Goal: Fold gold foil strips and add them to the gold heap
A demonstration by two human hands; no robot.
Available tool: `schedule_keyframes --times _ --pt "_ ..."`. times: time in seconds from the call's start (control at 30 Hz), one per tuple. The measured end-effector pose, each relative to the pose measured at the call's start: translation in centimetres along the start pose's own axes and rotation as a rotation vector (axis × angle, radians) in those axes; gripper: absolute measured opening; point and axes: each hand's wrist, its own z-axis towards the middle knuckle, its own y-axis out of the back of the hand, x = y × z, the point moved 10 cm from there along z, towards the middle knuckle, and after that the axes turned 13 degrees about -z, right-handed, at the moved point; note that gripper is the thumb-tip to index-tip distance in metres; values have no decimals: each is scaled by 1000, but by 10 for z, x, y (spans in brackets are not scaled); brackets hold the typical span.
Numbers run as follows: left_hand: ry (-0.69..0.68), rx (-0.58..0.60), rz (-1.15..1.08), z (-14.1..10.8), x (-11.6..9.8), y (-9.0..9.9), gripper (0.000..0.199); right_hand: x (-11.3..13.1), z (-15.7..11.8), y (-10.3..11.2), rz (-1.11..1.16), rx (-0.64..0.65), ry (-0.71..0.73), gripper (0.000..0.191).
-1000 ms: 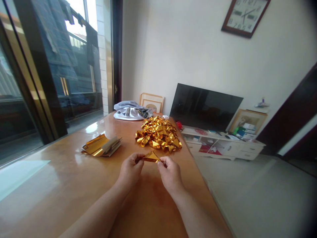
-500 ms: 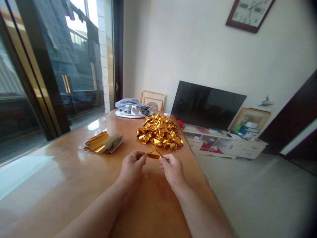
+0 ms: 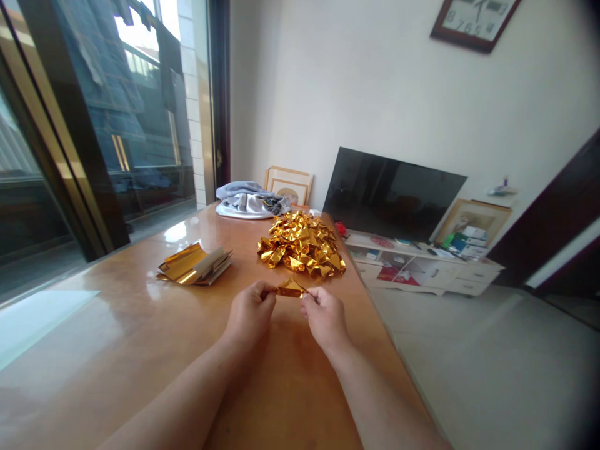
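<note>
Between my two hands a folded piece of gold foil paper (image 3: 290, 288) is stretched just above the table, its middle rising to a peak. My left hand (image 3: 250, 310) pinches its left end between thumb and fingers. At the opposite end my right hand (image 3: 324, 314) has the other tip pinched. Just beyond them lies a heap of folded gold foil pieces (image 3: 304, 244). Off to the left of my hands sits a loose stack of gold foil sheets (image 3: 194, 265), some curled with their pale backs showing.
The glossy wooden table (image 3: 178, 350) drops off along its right edge. Bunched grey-blue cloth (image 3: 248, 201) lies at its far end. A pale sheet (image 3: 40, 322) covers part of the left side. Beyond stand a television (image 3: 394, 194) and a low white cabinet (image 3: 431, 272).
The view has tilted down slightly, so the whole scene sits a little differently in frame. Both hands keep hold of the same foil piece, whose shape looks nearly unchanged.
</note>
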Motion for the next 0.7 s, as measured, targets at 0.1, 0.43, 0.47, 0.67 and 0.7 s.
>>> schedule_keyframes --times 0.1,0.43,0.47,0.67,0.7 --pt "-11 -3 24 0 -1 -1 19 2 0 2 -40 -19 35 23" --pt "-16 5 47 0 -3 -1 18 11 -1 4 -149 -55 144 22" --pt "-11 3 42 0 -3 0 18 13 -2 3 -166 -45 156 22" --pt "133 -11 -86 1 14 1 16 13 0 7 -233 -37 137 22" --pt "153 -9 -109 1 17 1 16 11 1 9 -245 -46 122 20"
